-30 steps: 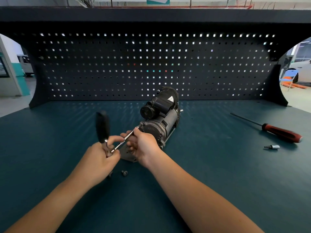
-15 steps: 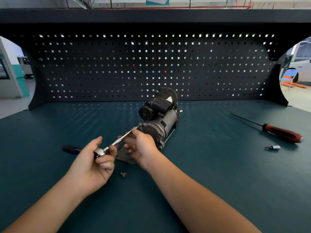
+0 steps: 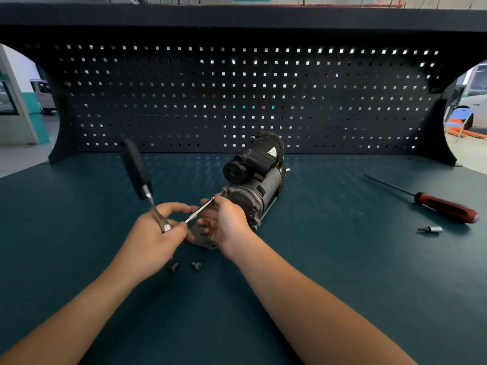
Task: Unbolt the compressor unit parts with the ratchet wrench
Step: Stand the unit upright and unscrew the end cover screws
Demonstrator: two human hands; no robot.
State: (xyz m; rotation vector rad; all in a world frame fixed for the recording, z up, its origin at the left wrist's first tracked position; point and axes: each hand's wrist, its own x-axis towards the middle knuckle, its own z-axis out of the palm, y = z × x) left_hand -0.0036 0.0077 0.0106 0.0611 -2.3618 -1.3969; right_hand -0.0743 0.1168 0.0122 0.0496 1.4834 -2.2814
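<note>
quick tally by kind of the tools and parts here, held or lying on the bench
compressor unit: 1
ratchet wrench: 1
screwdriver: 1
socket bit: 1
loose bolts: 2
total: 6

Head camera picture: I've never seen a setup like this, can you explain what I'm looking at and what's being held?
This single picture comes from a camera worn on a person's head, looking down at their own bare arms. The left hand grips a black-handled silver ratchet wrench near its head. The right hand holds its thin silver extension bar against a black and grey cylindrical compressor unit. On the dark teal bench top lie two small loose dark bolts, a red-and-black-handled screwdriver and a small silver socket bit. A black perforated back panel stands behind.
</note>
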